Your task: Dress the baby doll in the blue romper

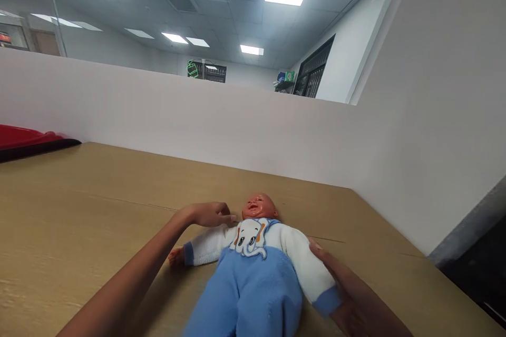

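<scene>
A baby doll (256,279) lies on its back, its head toward the wall. It wears a blue and white knitted outfit with an elephant patch (250,237) on the chest. My left hand (209,214) is beside the doll's head, above the shoulder on the left of the view. Its fingers are bent and apart from the thumb, whose tip is at the shoulder; nothing is held. Along the outside of the white sleeve (308,263) on the right rests my right hand (340,274), fingers stretched out. The doll's feet are out of view.
The brown tabletop (118,184) has thin seams and meets a white wall (197,126) behind the doll. A red object with a black edge (35,139) sits at the far left. Above the wall is a glass panel (138,21). Something dark (478,258) stands beyond the table's right edge.
</scene>
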`<state>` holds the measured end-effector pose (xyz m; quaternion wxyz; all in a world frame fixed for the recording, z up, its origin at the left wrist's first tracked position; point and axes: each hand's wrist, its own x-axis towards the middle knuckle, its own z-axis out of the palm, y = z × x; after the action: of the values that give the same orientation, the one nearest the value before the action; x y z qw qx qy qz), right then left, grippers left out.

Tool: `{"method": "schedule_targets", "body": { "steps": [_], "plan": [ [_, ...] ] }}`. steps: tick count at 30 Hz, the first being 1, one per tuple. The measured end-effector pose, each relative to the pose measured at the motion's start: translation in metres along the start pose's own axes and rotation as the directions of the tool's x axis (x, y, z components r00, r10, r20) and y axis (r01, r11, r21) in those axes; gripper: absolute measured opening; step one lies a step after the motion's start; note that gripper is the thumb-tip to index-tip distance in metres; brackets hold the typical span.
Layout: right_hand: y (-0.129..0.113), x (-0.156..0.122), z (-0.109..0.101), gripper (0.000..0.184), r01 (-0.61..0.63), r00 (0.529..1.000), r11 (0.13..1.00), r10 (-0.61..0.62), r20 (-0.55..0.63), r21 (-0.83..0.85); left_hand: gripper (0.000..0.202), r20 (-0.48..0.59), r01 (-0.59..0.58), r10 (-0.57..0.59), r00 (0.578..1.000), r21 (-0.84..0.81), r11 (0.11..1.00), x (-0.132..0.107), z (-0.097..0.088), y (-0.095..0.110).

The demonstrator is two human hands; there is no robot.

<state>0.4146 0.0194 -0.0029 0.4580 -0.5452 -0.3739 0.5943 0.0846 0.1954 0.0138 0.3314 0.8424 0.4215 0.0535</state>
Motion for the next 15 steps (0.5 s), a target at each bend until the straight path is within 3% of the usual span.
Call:
{"method": "schedule_targets", "body": {
  "steps": [3, 8, 12, 15],
  "plan": [
    [0.016, 0.011, -0.012, 0.085, -0.008, 1.0, 0.999, 0.009, 0.003, -0.045, 0.065, 0.074, 0.017, -0.018, 0.997, 0.019, 1.0, 0.0, 0.005, -0.003],
    [0.036, 0.025, -0.025, 0.088, 0.005, 0.998, 0.99, 0.005, 0.068, -0.141, 0.071, 0.057, 0.027, -0.027, 0.998, 0.008, 1.0, -0.001, 0.009, -0.007],
    [0.04, 0.029, -0.034, 0.097, 0.06, 0.998, 0.918, -0.069, -0.008, -0.392, 0.074, 0.032, 0.032, -0.03, 0.999, -0.066, 0.997, -0.009, 0.013, -0.015],
    [0.036, 0.024, -0.032, 0.093, 0.068, 0.997, 0.867, -0.081, -0.006, -0.494, 0.076, 0.029, 0.031, -0.026, 0.999, -0.15, 0.988, -0.025, 0.022, -0.015]
  ]
}}
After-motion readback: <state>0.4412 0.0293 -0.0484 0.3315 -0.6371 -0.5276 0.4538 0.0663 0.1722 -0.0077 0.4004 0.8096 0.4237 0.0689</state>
